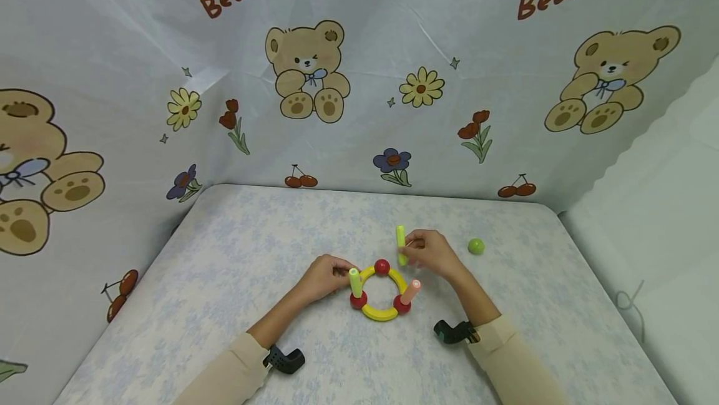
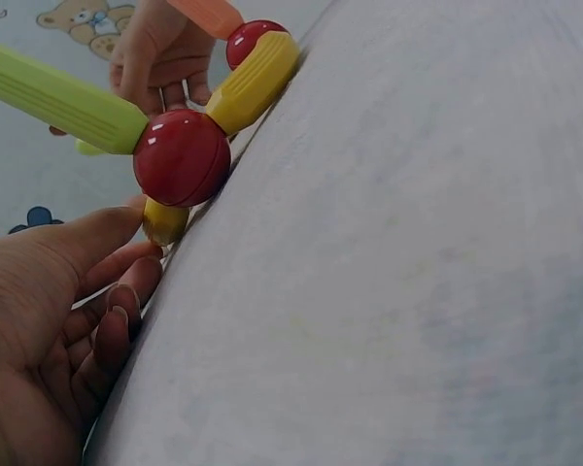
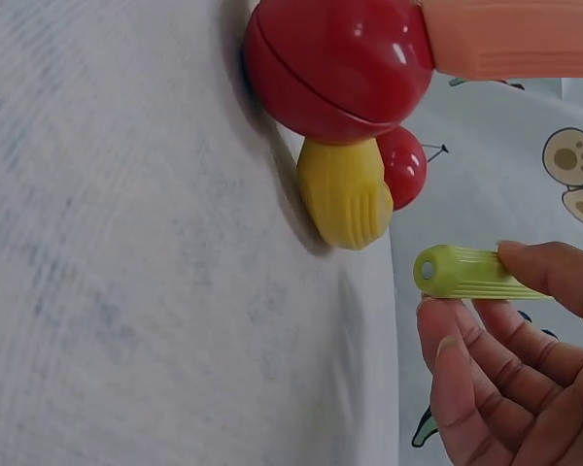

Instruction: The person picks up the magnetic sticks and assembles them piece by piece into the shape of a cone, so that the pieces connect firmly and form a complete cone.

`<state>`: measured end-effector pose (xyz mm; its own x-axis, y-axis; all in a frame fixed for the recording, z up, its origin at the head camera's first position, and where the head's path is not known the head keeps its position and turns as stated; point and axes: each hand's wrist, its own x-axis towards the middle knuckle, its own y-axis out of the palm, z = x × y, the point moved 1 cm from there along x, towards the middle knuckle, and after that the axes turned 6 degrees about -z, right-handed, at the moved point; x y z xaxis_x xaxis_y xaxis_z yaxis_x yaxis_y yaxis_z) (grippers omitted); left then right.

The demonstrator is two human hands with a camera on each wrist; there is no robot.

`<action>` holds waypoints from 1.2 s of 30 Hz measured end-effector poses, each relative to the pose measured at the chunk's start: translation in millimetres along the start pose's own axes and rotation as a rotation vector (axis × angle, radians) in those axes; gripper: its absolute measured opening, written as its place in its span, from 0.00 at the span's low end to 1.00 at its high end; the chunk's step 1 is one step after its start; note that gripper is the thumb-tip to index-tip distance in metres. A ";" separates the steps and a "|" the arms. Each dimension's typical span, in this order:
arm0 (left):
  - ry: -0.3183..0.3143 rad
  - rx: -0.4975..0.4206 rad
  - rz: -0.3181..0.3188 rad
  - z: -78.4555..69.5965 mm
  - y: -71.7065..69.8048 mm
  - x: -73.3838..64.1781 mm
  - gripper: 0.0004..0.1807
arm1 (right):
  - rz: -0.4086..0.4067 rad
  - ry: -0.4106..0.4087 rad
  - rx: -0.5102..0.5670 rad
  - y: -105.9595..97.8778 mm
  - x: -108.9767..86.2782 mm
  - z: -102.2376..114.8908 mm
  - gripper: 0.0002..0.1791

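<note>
A ring of curved yellow pieces joined by red balls lies on the table. A light green rod rises from the left red ball, and an orange rod leans outward from the right one. The far red ball has no rod in it. My left hand pinches a yellow piece beside the left ball, between thumb and fingers. Right of the far ball, my right hand holds another light green rod nearly upright; its small end hole faces the right wrist camera.
A small green ball sits on the table to the right of my right hand. Behind the table hangs a curtain printed with bears and flowers. Black wrist devices stick out from both sleeves.
</note>
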<state>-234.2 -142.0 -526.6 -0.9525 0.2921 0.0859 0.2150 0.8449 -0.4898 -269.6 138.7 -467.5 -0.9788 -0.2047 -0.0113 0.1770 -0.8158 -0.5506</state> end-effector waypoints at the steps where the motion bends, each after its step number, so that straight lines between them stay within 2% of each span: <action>1: 0.000 0.001 0.000 0.5 0.0 0.0 0.07 | -0.001 -0.001 0.008 0.5 -0.5 0.7 0.14; 5: 0.002 0.004 0.001 2.2 -0.1 0.2 0.07 | 0.001 -0.018 0.033 1.9 -2.1 4.2 0.14; 13: -0.003 0.009 0.004 3.9 -1.6 -0.2 0.06 | 0.027 -0.104 0.080 5.9 -3.8 7.0 0.13; 19: 0.004 0.014 0.006 5.6 -1.0 -0.8 0.07 | 0.041 -0.161 0.071 9.7 -7.0 10.1 0.13; 28: -0.005 0.017 0.003 4.4 0.1 -0.3 0.06 | 0.061 -0.190 0.082 13.4 -8.3 14.8 0.11; 36: 0.019 0.017 0.007 1.6 -0.5 0.1 0.07 | 0.078 -0.218 0.070 14.6 -9.9 18.4 0.10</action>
<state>-234.8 -143.1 -527.8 -0.9467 0.3064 0.0994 0.2173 0.8353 -0.5050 -255.5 118.9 -460.1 -0.9179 -0.3739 0.1331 0.2649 -0.8269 -0.4961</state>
